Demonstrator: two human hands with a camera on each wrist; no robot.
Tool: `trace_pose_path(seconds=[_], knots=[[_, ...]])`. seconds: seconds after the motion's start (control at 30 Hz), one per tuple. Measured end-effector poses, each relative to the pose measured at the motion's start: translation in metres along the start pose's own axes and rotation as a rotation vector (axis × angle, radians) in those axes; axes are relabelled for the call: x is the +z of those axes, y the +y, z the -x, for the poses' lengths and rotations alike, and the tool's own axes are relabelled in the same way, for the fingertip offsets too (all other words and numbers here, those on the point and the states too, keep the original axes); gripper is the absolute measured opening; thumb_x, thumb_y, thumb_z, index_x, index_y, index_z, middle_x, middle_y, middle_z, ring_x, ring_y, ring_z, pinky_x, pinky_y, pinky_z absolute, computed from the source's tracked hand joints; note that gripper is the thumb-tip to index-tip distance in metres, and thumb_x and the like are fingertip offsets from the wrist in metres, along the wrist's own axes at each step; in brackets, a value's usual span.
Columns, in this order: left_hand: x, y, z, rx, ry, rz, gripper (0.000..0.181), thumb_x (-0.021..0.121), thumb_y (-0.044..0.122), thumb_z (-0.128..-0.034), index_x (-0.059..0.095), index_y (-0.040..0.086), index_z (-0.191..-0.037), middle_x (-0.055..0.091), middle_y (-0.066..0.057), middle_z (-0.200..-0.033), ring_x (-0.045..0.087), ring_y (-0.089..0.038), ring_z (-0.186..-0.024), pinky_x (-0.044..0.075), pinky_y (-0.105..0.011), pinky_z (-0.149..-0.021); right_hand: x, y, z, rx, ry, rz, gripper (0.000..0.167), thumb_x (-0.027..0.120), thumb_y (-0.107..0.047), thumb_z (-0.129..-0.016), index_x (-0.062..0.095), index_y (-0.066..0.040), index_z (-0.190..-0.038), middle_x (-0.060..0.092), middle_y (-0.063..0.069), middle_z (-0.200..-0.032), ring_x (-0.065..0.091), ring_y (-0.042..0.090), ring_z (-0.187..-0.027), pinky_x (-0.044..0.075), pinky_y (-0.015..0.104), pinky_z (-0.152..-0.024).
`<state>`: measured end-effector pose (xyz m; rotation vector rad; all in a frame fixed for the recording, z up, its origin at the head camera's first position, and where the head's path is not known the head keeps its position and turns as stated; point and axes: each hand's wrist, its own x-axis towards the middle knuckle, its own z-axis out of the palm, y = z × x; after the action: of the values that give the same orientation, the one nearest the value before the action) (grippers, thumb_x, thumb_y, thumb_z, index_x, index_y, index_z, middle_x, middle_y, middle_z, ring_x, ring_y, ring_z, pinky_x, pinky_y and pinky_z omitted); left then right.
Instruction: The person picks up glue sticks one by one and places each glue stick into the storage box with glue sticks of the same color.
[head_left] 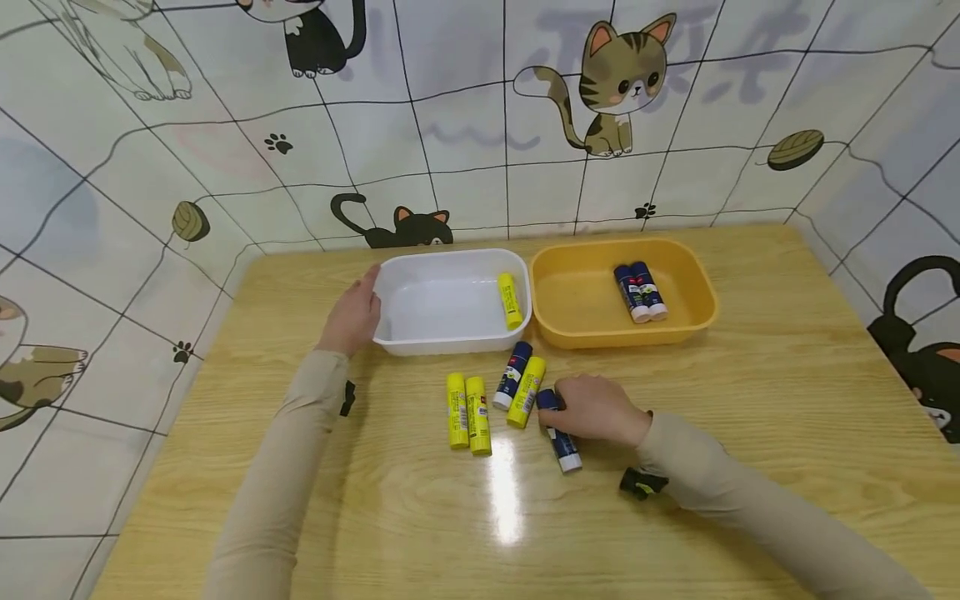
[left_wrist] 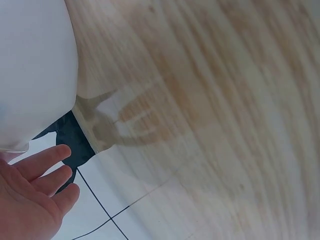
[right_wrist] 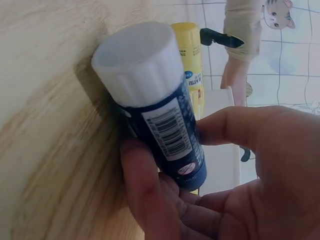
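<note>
My right hand [head_left: 600,408] pinches a dark blue glue stick [right_wrist: 160,120] between thumb and fingers; its white end is tilted close to the wooden table in the right wrist view. Beside it lie a yellow glue stick [head_left: 527,392] and another dark blue glue stick [head_left: 513,376]. Further left, two yellow glue sticks [head_left: 468,415] rest side by side. My left hand [head_left: 350,318] touches the left rim of a white tray [head_left: 442,343], the visible fingers loosely extended in the left wrist view; the thumb's contact is hidden. That tray contains one yellow glue stick [head_left: 510,301].
An orange-yellow tray [head_left: 630,335] adjoins the white one on the right and contains two dark blue glue sticks [head_left: 640,292]. Both trays stand near the back of the wooden table [head_left: 405,533], before a cat-patterned backdrop [head_left: 465,133].
</note>
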<state>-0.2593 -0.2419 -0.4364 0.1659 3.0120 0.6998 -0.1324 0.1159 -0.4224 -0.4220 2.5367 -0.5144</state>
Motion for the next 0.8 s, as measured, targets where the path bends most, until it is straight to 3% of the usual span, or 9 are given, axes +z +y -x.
trace_pose_path(seconds=[0.17,0.33,0.63,0.8], knots=[[-0.004,-0.001,0.002,0.001,0.011,-0.004,0.054,0.028,0.013,-0.1011,0.019,0.006,-0.154,0.037,-0.033,-0.143,0.03,-0.047,-0.135,0.026,-0.059,-0.109,-0.005,0.003,0.0,-0.023,0.008,-0.045,0.033,0.063,-0.036,-0.088,0.062,-0.004,-0.097,0.055,0.002,-0.072,0.051,0.016,-0.061,0.037,0.026,-0.051],[-0.001,-0.002,0.003,0.0,0.014,-0.008,0.054,0.029,0.013,-0.1015,0.02,0.007,-0.154,0.04,-0.033,-0.141,0.03,-0.046,-0.135,0.026,-0.058,-0.109,-0.011,0.01,0.004,-0.044,0.033,-0.15,0.028,0.062,-0.033,-0.09,0.06,-0.006,-0.094,0.054,0.002,-0.073,0.051,0.015,-0.062,0.039,0.027,-0.052],[0.0,0.0,0.006,-0.003,0.026,-0.017,0.053,0.029,0.013,-0.1012,0.021,0.006,-0.154,0.039,-0.033,-0.141,0.031,-0.047,-0.134,0.028,-0.059,-0.108,-0.03,0.021,0.007,-0.2,0.264,-0.256,0.02,0.065,-0.024,-0.092,0.058,-0.009,-0.081,0.052,-0.002,-0.061,0.048,0.012,-0.052,0.037,0.024,-0.045],[-0.004,0.003,0.005,0.015,0.022,-0.02,0.054,0.028,0.013,-0.1011,0.019,0.007,-0.154,0.041,-0.032,-0.141,0.032,-0.046,-0.134,0.027,-0.057,-0.109,-0.044,0.025,0.006,-0.221,0.314,-0.243,0.019,0.064,-0.024,-0.092,0.059,-0.007,-0.084,0.052,-0.002,-0.063,0.046,0.012,-0.053,0.035,0.024,-0.045]])
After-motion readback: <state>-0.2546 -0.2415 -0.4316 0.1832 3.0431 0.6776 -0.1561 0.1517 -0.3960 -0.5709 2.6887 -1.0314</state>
